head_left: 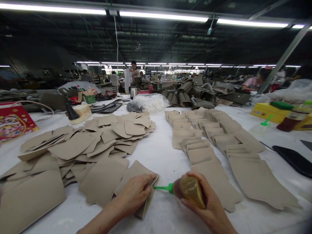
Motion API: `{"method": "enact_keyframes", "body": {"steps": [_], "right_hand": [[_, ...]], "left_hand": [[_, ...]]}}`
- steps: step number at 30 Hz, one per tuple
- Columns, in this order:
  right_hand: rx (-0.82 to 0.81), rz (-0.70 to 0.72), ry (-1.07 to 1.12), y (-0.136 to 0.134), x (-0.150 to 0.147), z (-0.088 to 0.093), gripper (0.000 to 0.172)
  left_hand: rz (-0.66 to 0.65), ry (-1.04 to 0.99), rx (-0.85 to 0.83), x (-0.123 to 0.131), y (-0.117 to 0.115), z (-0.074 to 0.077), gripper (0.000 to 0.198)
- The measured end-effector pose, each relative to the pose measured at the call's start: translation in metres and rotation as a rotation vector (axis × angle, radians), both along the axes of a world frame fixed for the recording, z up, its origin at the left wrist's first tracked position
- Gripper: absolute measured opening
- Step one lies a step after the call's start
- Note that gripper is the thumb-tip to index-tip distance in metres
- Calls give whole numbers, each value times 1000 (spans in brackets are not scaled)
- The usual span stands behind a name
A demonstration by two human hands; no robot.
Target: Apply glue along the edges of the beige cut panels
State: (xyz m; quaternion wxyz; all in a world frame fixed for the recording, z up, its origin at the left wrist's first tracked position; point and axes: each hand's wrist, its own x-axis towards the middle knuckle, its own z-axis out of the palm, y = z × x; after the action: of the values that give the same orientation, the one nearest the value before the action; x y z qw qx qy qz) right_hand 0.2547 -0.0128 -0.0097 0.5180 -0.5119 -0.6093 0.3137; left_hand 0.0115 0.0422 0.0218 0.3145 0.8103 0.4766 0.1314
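Observation:
My right hand [207, 204] is wrapped round a squeeze glue bottle [188, 190] with amber-brown contents and a green nozzle, tilted on its side. The nozzle tip points left and meets the edge of a beige leather-like piece [135, 170] beside my left fingers. With its fingers closed together, my left hand [136, 188] presses on that piece and pinches its edge. Under this hand the piece shows a folded or layered edge; its exact shape is partly hidden. A loose heap of similar beige pieces [99, 139] lies to the left, and overlapping rows of them [202, 156] lie on the right.
On the white table [161, 146], a black phone [292, 159], a yellow box [270, 112] and another green-tipped bottle [263, 126] stand at the right. A red printed bag [17, 120] is at the left. Plastic wrap [148, 102] and dark pieces [190, 92] lie behind; people work farther back.

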Motion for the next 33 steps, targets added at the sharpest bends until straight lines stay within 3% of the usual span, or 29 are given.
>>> {"method": "enact_keyframes", "body": {"steps": [3,8,16,23,33], "right_hand": [[61,-92,-39,6,2,2,49],[89,-2,-22,7,1,-2,50],[113,-60,-117,7,4,-6,49],[111,-112,-87,8,2,-3,48],[9,-74,7,-10,-2,-7,49]], "left_hand": [[3,-8,-2,1,0,-1,45],[8,-4,2,1,0,-2,43],[18,-8,-2,1,1,0,43],[26,-10,1,0,1,0,44],[32,-10,-1,2,-2,4,47]]}}
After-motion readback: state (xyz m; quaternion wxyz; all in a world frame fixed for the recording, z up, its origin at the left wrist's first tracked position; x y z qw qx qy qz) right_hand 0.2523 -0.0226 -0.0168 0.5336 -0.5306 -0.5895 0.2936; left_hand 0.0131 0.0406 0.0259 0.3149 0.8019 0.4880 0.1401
